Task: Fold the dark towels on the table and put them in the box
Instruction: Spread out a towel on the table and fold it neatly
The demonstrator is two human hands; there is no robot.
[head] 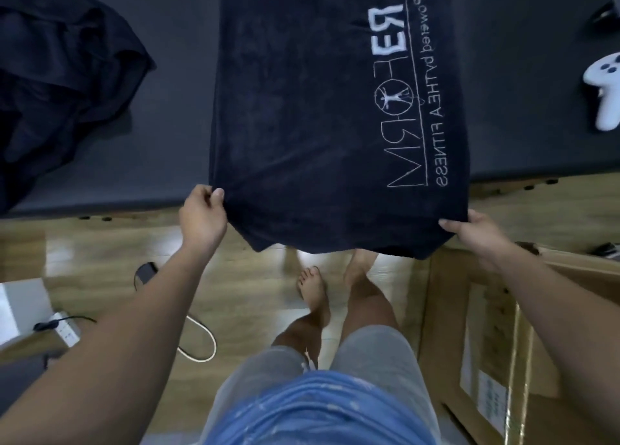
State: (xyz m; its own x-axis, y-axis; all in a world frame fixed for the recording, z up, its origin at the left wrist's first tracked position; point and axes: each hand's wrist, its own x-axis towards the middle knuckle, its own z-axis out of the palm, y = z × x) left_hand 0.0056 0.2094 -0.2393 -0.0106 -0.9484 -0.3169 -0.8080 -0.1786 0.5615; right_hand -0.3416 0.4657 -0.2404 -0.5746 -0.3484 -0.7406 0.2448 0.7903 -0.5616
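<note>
A dark navy towel (302, 109) with white lettering lies spread over the dark table (174, 136), and its near edge hangs past the table's front. My left hand (201, 216) pinches the near left corner. My right hand (473, 236) grips the near right corner. Both corners are lifted slightly off the table edge. A heap of crumpled dark towels (57, 75) lies at the table's far left. The open cardboard box (486, 327) stands on the floor at my right, below my right forearm.
A white game controller (607, 89) rests on the table at the right edge. On the wooden floor at the left lie a power strip (65, 330), cables and a small dark device (146, 271). My bare feet stand close to the table.
</note>
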